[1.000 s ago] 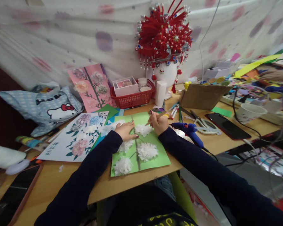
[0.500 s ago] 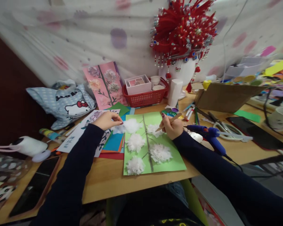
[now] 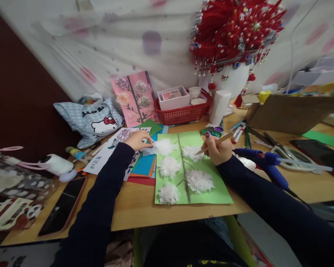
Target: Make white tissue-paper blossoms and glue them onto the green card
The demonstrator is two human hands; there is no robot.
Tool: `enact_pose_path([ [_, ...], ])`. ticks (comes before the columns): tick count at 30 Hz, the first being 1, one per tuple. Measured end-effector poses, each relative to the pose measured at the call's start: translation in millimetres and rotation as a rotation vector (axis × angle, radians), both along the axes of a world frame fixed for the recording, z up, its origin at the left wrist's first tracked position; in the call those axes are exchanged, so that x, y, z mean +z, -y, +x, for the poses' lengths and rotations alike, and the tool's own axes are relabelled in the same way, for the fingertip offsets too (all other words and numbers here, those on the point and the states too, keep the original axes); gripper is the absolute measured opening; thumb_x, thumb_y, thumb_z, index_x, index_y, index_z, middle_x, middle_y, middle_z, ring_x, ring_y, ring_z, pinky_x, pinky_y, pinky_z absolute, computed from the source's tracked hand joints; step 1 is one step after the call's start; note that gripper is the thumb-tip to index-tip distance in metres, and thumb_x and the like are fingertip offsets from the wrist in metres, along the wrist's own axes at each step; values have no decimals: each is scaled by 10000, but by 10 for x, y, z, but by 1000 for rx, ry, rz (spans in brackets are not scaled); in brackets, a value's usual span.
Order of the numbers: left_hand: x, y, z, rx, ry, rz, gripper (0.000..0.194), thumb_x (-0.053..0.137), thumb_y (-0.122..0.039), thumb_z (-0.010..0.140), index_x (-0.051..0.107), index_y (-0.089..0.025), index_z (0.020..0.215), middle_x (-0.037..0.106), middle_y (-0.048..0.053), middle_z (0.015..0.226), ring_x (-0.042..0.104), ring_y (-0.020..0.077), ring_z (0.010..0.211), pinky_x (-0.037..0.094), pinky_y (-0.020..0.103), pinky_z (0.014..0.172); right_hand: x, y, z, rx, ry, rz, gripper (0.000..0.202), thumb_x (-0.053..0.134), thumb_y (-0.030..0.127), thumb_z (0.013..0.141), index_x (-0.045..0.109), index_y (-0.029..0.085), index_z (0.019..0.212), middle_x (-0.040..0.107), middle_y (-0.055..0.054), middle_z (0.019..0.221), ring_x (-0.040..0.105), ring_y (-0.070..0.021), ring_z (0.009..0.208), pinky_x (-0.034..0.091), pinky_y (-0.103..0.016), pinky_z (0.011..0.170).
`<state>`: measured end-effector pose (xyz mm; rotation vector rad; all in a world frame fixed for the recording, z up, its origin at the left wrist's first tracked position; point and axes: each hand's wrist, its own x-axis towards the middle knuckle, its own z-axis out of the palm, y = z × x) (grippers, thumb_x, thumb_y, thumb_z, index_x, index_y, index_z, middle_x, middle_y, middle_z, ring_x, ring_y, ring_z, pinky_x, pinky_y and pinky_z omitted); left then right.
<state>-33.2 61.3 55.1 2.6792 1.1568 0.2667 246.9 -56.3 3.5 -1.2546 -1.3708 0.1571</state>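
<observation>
- Green card [image 3: 198, 165]: on the desk [image 3: 139, 212], five o'clock of view centre.
- Left hand [image 3: 140, 141], ten o'clock of card: fingertips together beside white flower [image 3: 166, 147]; grip unclear.
- Right hand [image 3: 218, 150], two o'clock: clamped on wooden stick [image 3: 225, 138].

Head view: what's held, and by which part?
Right hand: wooden stick, near its middle. Left hand: at white tissue; grip can't be told.
</observation>
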Motion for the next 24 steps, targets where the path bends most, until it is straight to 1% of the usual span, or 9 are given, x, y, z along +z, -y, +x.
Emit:
enact_pose_path([
  [2,57,13,-18,-13,66,-25,222,617,-388,704,675,-175,722,680,58,889,566,205,916,386,326,871,-7,-3,16,1,4,16,548,376,503,885,536,171,480,448,18,311,412,-69,277,306,-199,324],
  [5,154,61,-17,25,146,-86,265,567,-408,724,662,-163,758,684,64,917,585,203,911,403,306,856,-9,-3,50,26,20,58,539,368,479,895,543,174,487,455,18,318,423,-73,281,326,-202,331],
  [8,200,93,13,76,130,-126,297,531,-423,733,653,-157,781,679,62,940,588,204,908,403,290,825,3,6,60,43,39,78,542,366,477,896,547,178,483,453,20,314,430,-76,283,336,-203,332],
  [10,189,84,30,96,75,-122,305,505,-425,742,637,-150,735,673,50,851,585,193,834,398,273,765,11,14,47,13,25,90,545,375,481,893,539,179,470,446,21,311,417,-72,279,326,-203,327],
  [12,156,57,30,107,7,-136,348,455,-442,765,593,-147,640,627,27,684,554,165,685,376,257,652,15,19,31,-15,-1,101,547,381,483,890,528,178,461,439,23,310,402,-67,275,320,-201,324],
  [14,118,29,14,116,-52,-188,394,423,-466,776,532,-153,563,549,6,559,486,135,558,325,250,553,11,17,31,5,-1,89,548,384,490,888,533,175,465,442,22,311,406,-67,276,325,-200,324],
  [16,90,9,-11,131,-76,-276,393,437,-479,767,518,-154,561,531,-2,527,456,121,514,307,243,520,1,10,49,30,10,65,548,387,501,884,543,173,474,449,19,312,418,-71,278,335,-200,325],
  [20,81,0,-60,125,-41,-417,310,531,-431,718,621,-136,744,645,24,678,555,140,643,396,227,615,-21,-2,93,44,16,28,554,379,519,882,548,170,486,462,15,317,428,-74,282,342,-200,329],
  [24,103,-5,-103,98,-54,-461,341,598,-337,661,660,-122,919,680,52,809,604,164,771,434,236,699,-12,12,70,29,25,12,560,376,518,884,542,169,478,456,14,317,426,-73,286,332,-203,335],
])
